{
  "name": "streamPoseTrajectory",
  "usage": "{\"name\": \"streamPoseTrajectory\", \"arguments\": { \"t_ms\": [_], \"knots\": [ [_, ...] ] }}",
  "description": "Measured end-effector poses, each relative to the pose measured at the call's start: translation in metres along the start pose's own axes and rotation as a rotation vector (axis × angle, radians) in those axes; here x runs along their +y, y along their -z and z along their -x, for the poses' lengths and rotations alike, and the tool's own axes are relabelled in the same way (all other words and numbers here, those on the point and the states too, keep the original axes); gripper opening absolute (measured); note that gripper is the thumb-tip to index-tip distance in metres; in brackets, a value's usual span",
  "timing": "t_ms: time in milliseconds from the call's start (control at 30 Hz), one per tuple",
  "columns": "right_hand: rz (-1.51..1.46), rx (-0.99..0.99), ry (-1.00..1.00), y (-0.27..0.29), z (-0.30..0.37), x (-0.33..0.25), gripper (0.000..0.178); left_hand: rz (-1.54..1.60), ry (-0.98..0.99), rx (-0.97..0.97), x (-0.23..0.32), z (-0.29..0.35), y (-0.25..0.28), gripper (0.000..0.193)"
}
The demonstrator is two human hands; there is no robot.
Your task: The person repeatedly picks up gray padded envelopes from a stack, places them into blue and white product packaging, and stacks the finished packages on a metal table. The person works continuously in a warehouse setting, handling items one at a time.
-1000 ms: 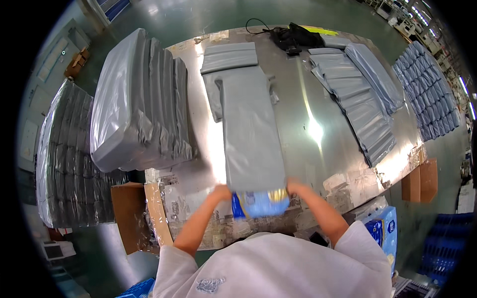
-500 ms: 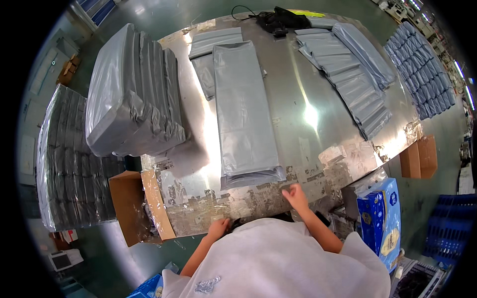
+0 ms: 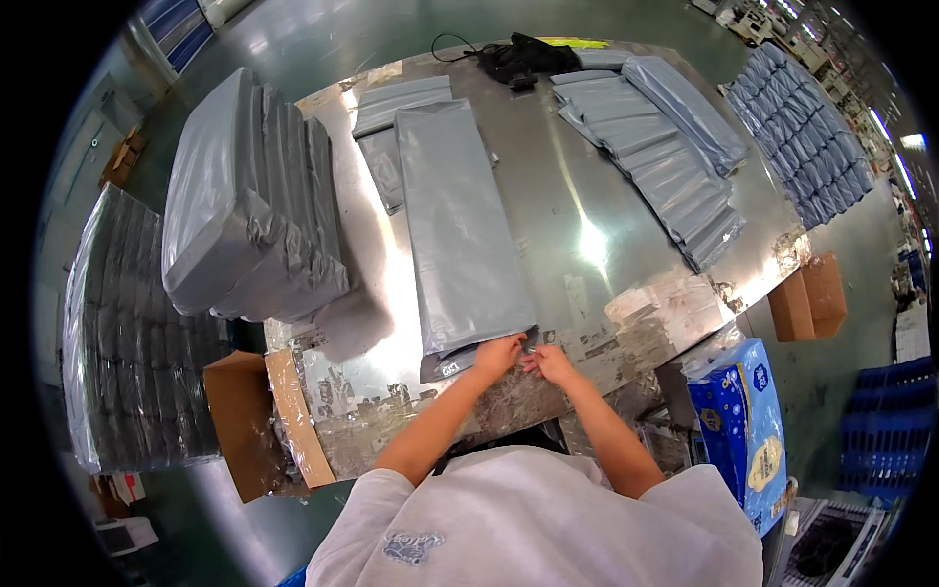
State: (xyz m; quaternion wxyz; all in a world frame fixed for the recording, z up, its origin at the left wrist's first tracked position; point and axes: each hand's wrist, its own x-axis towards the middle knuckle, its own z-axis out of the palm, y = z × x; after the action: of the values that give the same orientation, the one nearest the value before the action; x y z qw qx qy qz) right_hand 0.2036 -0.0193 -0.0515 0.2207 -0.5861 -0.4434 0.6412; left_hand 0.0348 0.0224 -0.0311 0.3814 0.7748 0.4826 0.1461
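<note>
A long grey plastic bag [image 3: 455,235] lies flat on the metal table, filled and smooth, its loose dark-edged flap at the near end. At the flap's right corner my left hand [image 3: 501,354] is closed on the bag's edge. My right hand [image 3: 550,364] is just beside it, fingertips pinched together close to the same corner. What those fingertips hold, if anything, is too small to make out. Beyond the bag's left side lie more folded grey bags [image 3: 380,157], partly covered by it.
A tall stack of filled grey bags [image 3: 249,196] stands at the table's left. More flat grey bags [image 3: 655,147] lie at the right, and a black bundle [image 3: 528,61] at the far edge. Cardboard boxes [image 3: 235,421] and a blue package [image 3: 740,430] flank the near edge.
Both hands have come forward from the table's near edge to the bag's near right corner. My left hand has taken hold of the flap's edge. The view has shifted slightly.
</note>
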Motion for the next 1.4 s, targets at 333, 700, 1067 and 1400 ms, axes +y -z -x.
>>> {"name": "streamPoseTrajectory", "arguments": {
  "t_ms": [333,700,1067,1400],
  "knots": [
    [-0.047,0.108,0.172,0.005,-0.008,0.013,0.020,-0.103,0.065,-0.169,-0.005,-0.038,0.055,0.044],
    [0.452,0.371,0.166,0.002,-0.020,-0.033,0.018,0.003,-0.055,0.041,0.002,-0.041,0.015,0.022],
    [-0.123,0.329,0.077,0.005,-0.044,0.012,0.016,-0.258,0.017,0.168,-0.075,0.126,0.068,0.011],
    [1.157,0.558,0.604,0.026,-0.019,-0.110,0.066,-0.812,1.334,-0.138,-0.169,0.328,0.241,0.030]
  ]
}}
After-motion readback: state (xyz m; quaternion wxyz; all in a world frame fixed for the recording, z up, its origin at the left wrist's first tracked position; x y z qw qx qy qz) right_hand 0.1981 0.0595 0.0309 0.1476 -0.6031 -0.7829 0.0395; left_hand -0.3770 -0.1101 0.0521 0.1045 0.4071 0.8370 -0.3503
